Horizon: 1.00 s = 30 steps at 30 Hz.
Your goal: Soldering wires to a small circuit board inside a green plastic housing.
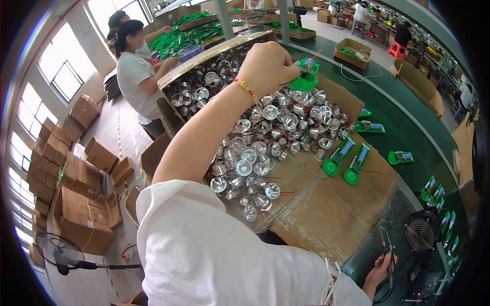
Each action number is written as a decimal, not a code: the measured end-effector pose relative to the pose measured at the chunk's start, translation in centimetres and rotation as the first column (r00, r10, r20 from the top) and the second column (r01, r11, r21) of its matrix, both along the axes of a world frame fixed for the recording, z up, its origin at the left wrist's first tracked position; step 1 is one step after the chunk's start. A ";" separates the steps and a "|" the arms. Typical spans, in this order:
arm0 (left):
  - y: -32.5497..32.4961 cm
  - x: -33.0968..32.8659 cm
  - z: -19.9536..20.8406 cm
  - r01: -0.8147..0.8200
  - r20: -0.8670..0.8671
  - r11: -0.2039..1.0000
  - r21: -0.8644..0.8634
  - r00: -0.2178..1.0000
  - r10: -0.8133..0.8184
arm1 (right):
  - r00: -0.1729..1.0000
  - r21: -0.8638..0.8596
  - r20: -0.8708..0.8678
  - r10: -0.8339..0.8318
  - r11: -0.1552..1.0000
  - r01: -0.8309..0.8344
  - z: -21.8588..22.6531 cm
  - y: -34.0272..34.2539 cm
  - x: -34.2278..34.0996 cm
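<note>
Far to the left, stacked cardboard boxes (76,178) stand on the floor under the windows, with a black floor fan (61,253) lying below them. Just beyond, a co-worker in a white shirt (133,76) sits at a bench strewn with green parts.

Toward the middle, the person's white-sleeved left arm reaches up across a flattened cardboard sheet (326,214) heaped with silver reflector cups (265,143) (each trailing thin wires). The left hand (265,66), a red cord bracelet at its wrist, is clenched around a green plastic housing (305,76), held above the far end of the heap, near an open carton (204,61) that holds more cups.

Right of the heap, two long green lamp bodies (348,160) lie side by side on the cardboard. More green pieces rest on the dark green conveyor belt (408,127) beyond it.

Low on the right, the right hand (380,270) grasps a thin soldering iron (389,257), its tip pointing up, just beside a small black fan (419,234).
</note>
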<state>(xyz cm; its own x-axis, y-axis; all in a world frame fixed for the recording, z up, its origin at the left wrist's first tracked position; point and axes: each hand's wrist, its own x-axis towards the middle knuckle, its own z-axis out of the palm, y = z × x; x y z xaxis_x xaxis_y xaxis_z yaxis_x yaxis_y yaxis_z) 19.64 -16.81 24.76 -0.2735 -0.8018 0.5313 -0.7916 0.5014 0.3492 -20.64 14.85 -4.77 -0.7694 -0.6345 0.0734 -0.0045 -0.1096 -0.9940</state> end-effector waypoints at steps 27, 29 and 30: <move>-8.4 19.3 -2.8 -0.502 -0.102 0.856 -0.125 0.864 0.492 | 0.995 0.146 -0.100 -0.012 0.989 0.027 1.5 -0.2 0.2; -7.8 18.7 -2.8 -0.460 -0.053 0.878 -0.129 0.888 0.457 | 0.995 0.175 -0.079 -0.054 0.982 0.067 2.0 -0.3 0.5; -7.4 18.6 -2.7 -0.469 -0.045 0.872 -0.141 0.883 0.467 | 0.996 0.179 -0.079 -0.052 0.982 0.065 1.8 0.0 0.4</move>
